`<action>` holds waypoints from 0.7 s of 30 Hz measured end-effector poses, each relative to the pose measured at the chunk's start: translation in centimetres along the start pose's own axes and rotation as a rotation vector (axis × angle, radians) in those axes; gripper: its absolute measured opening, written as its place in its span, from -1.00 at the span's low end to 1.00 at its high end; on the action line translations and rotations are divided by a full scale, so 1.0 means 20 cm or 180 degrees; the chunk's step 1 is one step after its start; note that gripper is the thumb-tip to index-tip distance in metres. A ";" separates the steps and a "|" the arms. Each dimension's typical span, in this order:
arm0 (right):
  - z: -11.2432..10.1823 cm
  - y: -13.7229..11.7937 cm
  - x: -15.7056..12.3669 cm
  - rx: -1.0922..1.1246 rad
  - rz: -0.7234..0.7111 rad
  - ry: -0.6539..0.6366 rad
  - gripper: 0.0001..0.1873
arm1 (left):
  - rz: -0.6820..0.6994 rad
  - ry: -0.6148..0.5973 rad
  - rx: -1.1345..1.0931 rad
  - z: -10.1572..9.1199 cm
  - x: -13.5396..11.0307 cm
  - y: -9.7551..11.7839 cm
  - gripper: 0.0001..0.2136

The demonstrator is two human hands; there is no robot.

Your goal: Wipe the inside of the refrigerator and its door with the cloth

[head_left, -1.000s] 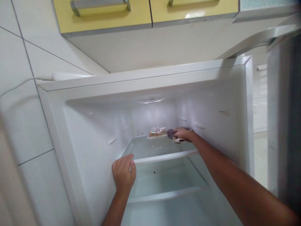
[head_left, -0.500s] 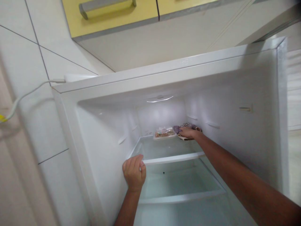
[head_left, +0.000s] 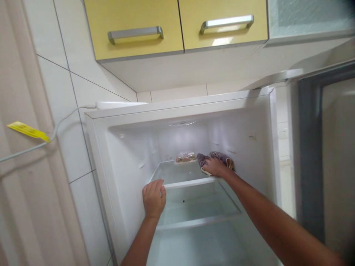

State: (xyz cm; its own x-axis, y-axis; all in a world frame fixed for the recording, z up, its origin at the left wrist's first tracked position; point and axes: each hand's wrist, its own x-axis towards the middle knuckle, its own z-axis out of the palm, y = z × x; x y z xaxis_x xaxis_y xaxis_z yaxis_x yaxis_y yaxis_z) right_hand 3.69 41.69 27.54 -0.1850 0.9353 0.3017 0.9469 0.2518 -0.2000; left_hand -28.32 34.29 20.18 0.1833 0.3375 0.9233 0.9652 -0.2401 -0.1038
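My right hand (head_left: pixel 214 167) presses a patterned purple-brown cloth (head_left: pixel 222 157) onto the top glass shelf (head_left: pixel 177 173) of a white refrigerator (head_left: pixel 122 155), close to the right inner wall. Its fingers are closed on the cloth, which spreads out around them. At the shelf's front left corner, my left hand (head_left: pixel 154 198) has its fingers curled over the white shelf edge. Toward the back of that shelf, left of the cloth, lies a clear-wrapped food pack (head_left: pixel 186 157) on a pale tray.
A lower glass shelf (head_left: pixel 199 221) bears a small dark speck. Yellow cabinets (head_left: pixel 135 22) with metal handles hang above the refrigerator. The open door (head_left: pixel 310 162) stands at the right. A cable with a yellow tag (head_left: pixel 29 131) runs past the left side.
My right hand has drawn the cloth forward from the back toward the shelf's front right. My left hand stays on the shelf edge. The view has tilted up, showing more cabinet and the door.
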 end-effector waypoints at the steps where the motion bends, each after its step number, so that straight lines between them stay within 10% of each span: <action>1: -0.01 -0.01 -0.04 -0.0024 0.0000 0.0029 -0.57 | 0.0004 -0.0010 0.0002 0.00 0.00 0.00 -0.71; 9: -0.05 -0.25 -0.29 0.0006 -0.0161 0.0219 -0.48 | -0.0115 -0.0006 -0.0100 -0.02 0.02 0.04 -0.69; 16: 0.05 -0.79 -0.23 0.0250 -0.1044 0.0120 -0.45 | 0.0011 -0.0054 -0.0382 -0.01 -0.01 0.00 -0.55; 21: 0.09 -0.89 -0.18 0.0355 -0.1377 0.0095 -0.47 | 0.0095 0.0028 -0.0305 0.01 -0.03 -0.04 -0.48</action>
State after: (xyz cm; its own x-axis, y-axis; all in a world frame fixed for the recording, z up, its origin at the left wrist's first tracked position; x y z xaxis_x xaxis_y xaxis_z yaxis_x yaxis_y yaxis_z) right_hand -12.87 34.23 28.36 -0.5485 0.7309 0.4062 0.7496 0.6450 -0.1484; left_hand -29.24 34.41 19.70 0.2095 0.3209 0.9237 0.9370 -0.3360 -0.0958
